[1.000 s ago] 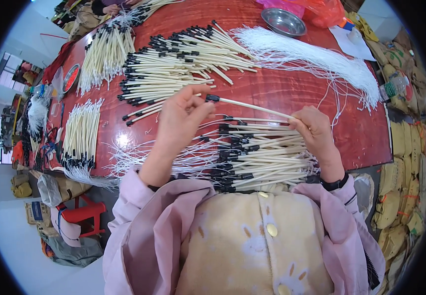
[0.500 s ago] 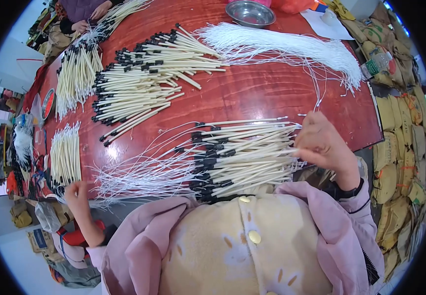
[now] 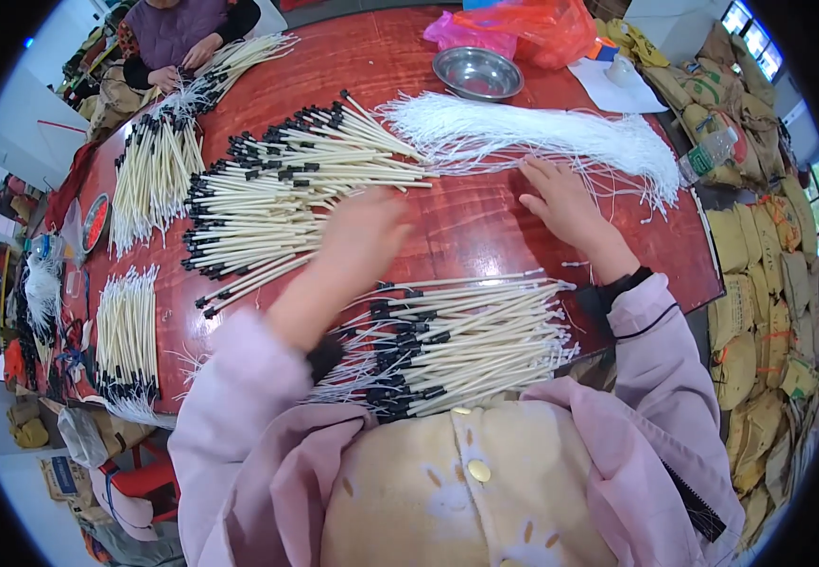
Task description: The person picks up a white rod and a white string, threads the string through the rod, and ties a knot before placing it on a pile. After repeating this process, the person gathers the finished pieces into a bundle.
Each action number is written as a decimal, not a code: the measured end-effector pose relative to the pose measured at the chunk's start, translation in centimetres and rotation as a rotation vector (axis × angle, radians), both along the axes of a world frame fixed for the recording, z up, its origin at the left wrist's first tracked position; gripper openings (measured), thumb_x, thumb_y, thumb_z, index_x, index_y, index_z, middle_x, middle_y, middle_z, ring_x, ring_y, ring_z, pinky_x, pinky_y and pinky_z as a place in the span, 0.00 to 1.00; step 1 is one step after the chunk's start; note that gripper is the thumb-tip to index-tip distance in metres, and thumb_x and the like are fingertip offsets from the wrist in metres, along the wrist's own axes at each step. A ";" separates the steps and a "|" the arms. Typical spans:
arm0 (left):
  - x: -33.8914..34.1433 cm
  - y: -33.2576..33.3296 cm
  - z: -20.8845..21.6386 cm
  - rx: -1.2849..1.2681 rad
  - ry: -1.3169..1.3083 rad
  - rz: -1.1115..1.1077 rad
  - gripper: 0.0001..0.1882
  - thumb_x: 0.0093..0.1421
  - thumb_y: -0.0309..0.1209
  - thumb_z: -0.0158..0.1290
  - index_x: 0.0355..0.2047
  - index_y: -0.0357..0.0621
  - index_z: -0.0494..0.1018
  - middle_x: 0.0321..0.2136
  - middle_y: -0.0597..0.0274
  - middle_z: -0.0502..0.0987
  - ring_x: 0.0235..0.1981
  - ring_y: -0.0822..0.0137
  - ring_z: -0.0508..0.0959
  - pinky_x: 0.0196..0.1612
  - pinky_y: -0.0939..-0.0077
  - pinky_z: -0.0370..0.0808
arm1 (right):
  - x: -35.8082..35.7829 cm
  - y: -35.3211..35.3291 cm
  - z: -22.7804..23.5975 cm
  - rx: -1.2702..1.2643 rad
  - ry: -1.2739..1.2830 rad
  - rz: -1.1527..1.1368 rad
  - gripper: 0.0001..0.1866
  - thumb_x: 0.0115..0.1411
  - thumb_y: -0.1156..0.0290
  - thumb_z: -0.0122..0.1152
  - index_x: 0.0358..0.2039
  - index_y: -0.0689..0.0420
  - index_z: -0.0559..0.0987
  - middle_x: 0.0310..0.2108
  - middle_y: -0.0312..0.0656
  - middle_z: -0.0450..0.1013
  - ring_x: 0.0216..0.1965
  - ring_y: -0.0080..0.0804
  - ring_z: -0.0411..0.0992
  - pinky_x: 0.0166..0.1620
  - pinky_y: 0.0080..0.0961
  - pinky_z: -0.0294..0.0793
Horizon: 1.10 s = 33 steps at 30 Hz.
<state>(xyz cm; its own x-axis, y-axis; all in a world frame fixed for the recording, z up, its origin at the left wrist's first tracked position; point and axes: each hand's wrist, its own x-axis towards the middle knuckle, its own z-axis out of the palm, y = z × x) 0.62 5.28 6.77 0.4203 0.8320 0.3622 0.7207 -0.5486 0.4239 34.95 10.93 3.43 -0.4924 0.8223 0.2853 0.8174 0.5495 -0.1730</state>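
Note:
My left hand (image 3: 364, 241), smeared by motion, is over the right side of the middle pile of cream tubes with black ends (image 3: 258, 213); its fingers cannot be made out. My right hand (image 3: 565, 210) is open, thumb and fingers apart, at the near edge of a long bundle of thin white cords (image 3: 542, 137). Closest to my body lies a bunch of cream tubes threaded on white cords (image 3: 485, 331), with black pieces at their left ends and white cord tips at the right. My left forearm hides part of its loose cords.
More finished-looking bunches (image 3: 156, 180) (image 3: 127, 331) lie at the left. A metal bowl (image 3: 477, 73), red plastic bag (image 3: 560, 33) and clear bottle (image 3: 709, 156) stand beyond. Another person's hands (image 3: 182, 66) work at the far left. Stacked sacks (image 3: 759, 293) line the right.
My left hand has swung from the loose cords at lower left to the middle tube pile. My right hand has left the near bunch's cord tips, moved farther away and opened.

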 end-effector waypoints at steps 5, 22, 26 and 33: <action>9.3 8.7 -5.4 0.180 0.268 -0.038 0.08 0.58 0.30 0.56 0.37 0.41 0.79 0.38 0.51 0.78 0.43 0.49 0.79 0.49 0.56 0.76 | 0.0 -0.5 -0.4 -0.108 -0.069 -0.124 0.26 0.66 0.62 0.60 0.61 0.61 0.74 0.65 0.49 0.67 0.63 0.52 0.65 0.65 0.45 0.64; 6.8 0.3 -3.0 -0.211 0.301 -0.089 0.04 0.60 0.25 0.51 0.35 0.40 0.73 0.31 0.47 0.81 0.34 0.44 0.82 0.35 0.48 0.77 | 1.1 -5.5 1.4 -0.058 0.137 -0.053 0.23 0.66 0.69 0.60 0.61 0.60 0.74 0.64 0.50 0.67 0.61 0.50 0.65 0.64 0.41 0.64; 1.9 -1.2 -4.2 -0.228 0.288 -0.036 0.04 0.61 0.26 0.52 0.35 0.39 0.71 0.29 0.46 0.80 0.33 0.44 0.81 0.35 0.49 0.76 | 0.5 -5.7 1.1 -0.091 0.122 -0.020 0.25 0.64 0.70 0.62 0.61 0.59 0.74 0.64 0.50 0.67 0.60 0.50 0.65 0.64 0.41 0.64; -1.9 -3.5 -2.3 -0.219 0.185 -0.033 0.05 0.63 0.28 0.55 0.37 0.42 0.72 0.30 0.50 0.77 0.33 0.45 0.79 0.36 0.52 0.75 | -1.4 -6.5 0.8 -0.113 0.099 0.008 0.29 0.62 0.71 0.62 0.64 0.56 0.72 0.65 0.48 0.67 0.59 0.49 0.65 0.63 0.41 0.64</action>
